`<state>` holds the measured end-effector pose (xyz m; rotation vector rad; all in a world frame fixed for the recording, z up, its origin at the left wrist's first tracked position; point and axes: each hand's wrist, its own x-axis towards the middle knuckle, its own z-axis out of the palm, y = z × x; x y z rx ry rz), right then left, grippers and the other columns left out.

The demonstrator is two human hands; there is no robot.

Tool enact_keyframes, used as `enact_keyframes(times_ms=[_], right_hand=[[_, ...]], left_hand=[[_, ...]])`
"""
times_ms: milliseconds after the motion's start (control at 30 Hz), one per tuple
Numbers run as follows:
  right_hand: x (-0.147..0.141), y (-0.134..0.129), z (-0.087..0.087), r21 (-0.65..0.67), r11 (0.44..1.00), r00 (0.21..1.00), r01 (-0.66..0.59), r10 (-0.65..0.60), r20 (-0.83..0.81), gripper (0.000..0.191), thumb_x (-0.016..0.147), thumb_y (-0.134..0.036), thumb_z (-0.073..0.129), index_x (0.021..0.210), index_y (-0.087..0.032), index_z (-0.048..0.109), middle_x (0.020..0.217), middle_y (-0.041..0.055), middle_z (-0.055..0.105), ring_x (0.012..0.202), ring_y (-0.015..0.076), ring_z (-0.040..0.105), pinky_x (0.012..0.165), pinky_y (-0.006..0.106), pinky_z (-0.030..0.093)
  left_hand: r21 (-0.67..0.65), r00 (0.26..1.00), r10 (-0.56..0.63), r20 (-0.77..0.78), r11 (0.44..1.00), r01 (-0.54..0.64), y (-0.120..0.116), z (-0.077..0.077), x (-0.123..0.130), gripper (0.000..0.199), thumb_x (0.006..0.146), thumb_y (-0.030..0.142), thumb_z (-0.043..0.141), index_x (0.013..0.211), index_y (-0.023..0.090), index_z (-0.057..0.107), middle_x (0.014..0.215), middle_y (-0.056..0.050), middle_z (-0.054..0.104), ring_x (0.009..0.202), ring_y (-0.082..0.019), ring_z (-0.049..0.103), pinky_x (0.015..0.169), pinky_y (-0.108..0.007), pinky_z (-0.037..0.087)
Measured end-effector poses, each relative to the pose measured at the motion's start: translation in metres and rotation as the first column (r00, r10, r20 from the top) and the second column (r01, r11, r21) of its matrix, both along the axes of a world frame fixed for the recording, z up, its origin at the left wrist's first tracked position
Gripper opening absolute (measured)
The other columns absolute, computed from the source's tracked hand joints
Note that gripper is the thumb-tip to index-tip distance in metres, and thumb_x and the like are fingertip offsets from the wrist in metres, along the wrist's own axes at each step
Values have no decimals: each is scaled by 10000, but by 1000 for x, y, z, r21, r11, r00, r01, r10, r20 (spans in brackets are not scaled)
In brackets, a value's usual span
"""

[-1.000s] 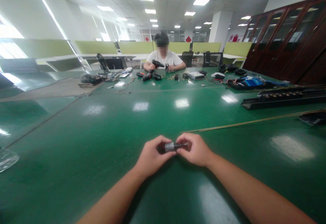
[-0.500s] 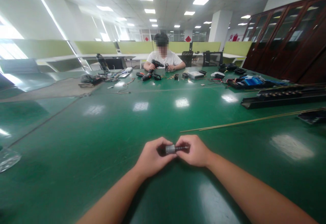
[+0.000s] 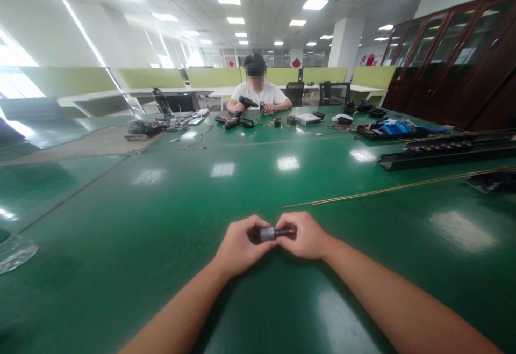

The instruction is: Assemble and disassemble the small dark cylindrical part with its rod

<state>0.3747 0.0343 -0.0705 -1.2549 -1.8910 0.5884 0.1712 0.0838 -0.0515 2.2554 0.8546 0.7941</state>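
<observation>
Between my hands lies a short grey metal cylinder (image 3: 266, 234) with a thin dark shaft (image 3: 284, 232) coming out of its right end, held level low over the table. My left hand (image 3: 238, 247) is closed on the cylinder, thumb below and fingers above. My right hand (image 3: 307, 237) pinches the dark shaft close to the cylinder, and its fingers hide part of it. The fingertips of both hands nearly meet. The exact kind of this part is too small to make out.
Thin brass-coloured rods (image 3: 363, 194) lie beyond my right hand, with a long black channel (image 3: 443, 155) behind them. Across the green table (image 3: 181, 203) a person (image 3: 260, 95) in white holds a power drill (image 3: 246, 102) among scattered parts. A clear plastic piece (image 3: 16, 253) sits at left.
The whole view has shifted very slightly. Both hands keep the same hold on the cylinder and its shaft, with no clear movement between them.
</observation>
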Motion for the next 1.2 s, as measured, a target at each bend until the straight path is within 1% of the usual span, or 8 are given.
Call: enact_keyframes(times_ms=[167, 267, 500, 700, 800, 967, 1200], right_hand=[[0, -5, 1, -21, 1000, 1000, 8, -8, -12, 114, 749, -182, 685, 861, -187, 703, 798, 19, 709, 690, 156, 630, 635, 241, 463], [-2, -12, 1, -40, 998, 999, 39, -40, -19, 119, 751, -176, 681, 864, -191, 715, 801, 18, 717, 699, 157, 635, 644, 245, 463], [-8, -25, -2, -49, 992, 993, 114, -114, 6, 98, 752, -171, 671, 834, -199, 719, 769, 15, 716, 669, 156, 627, 619, 244, 446], [0, -22, -1, -60, 997, 999, 50, -49, 19, 107, 756, -209, 684, 853, -196, 727, 792, 18, 722, 688, 156, 639, 641, 244, 463], [1, -21, -3, -73, 996, 999, 43, -43, 1, 114, 754, -202, 677, 857, -189, 723, 795, 19, 722, 690, 155, 643, 641, 240, 470], [2, -23, -4, -106, 994, 999, 19, -22, -36, 140, 743, -157, 654, 870, -177, 710, 808, 25, 726, 694, 154, 650, 637, 231, 478], [3, -24, -5, -102, 995, 998, 22, -28, -59, 116, 741, -195, 689, 856, -181, 698, 780, 15, 711, 670, 152, 638, 612, 230, 469]], left_hand=[[-12, 1000, -15, -4, 1000, 15, -2, 4, 1, 245, 727, 368, 766, 824, 169, 660, 767, -26, 688, 687, -166, 631, 634, -253, 470], [4, 999, -40, -14, 999, 40, -5, 5, 1, 238, 724, 363, 760, 804, 171, 645, 770, -28, 682, 693, -167, 624, 638, -254, 468], [40, 991, -95, -94, 994, 100, -11, 2, 1, 210, 750, 359, 737, 799, 180, 639, 762, -15, 664, 692, -156, 603, 638, -254, 435], [87, 988, -64, -139, 993, 76, -15, 4, 3, 200, 757, 358, 719, 807, 184, 633, 755, -12, 662, 675, -155, 598, 628, -259, 420], [102, 987, -49, -154, 993, 65, -16, 4, 4, 183, 748, 340, 710, 793, 184, 626, 741, -10, 656, 663, -154, 590, 619, -258, 412], [99, 988, -43, -145, 993, 58, -15, 2, 4, 131, 725, 268, 692, 794, 188, 615, 760, -4, 653, 687, -154, 589, 646, -259, 420], [104, 989, -51, -138, 992, 65, -16, 3, 3, 130, 729, 275, 687, 797, 194, 611, 754, 2, 649, 677, -151, 584, 644, -262, 420]])
